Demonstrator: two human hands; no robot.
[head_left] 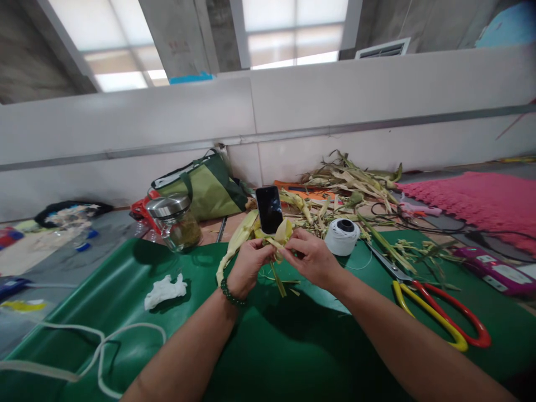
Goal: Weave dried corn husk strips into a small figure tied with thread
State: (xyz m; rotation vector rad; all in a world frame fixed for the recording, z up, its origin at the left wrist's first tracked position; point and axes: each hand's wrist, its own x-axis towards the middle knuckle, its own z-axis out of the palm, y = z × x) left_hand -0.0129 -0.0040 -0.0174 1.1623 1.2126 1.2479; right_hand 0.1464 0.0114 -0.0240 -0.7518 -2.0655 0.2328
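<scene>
Both hands meet above the green mat (138, 340), working on a pale yellow-green corn husk flower (283, 230). My left hand (251, 262) pinches its base from the left. From the right, the fingers of my right hand (312, 257) close on the same husk piece. Thin green stalks (278, 279) hang below it. A dark-screened phone (269, 209) stands just behind the husk. To the right is a spool of white thread (342, 237), a fine strand trailing from it. Scissors (408, 279) with one yellow and one red handle lie beyond my right forearm.
A lidded glass jar (178, 223) and a green bag (209, 190) stand at back left. Crumpled tissue (165, 291) and a white cord (100, 346) lie on the mat's left. Husks (352, 178) are heaped along the wall. A pink fringed cloth (481, 201) and purple package (494, 272) are right.
</scene>
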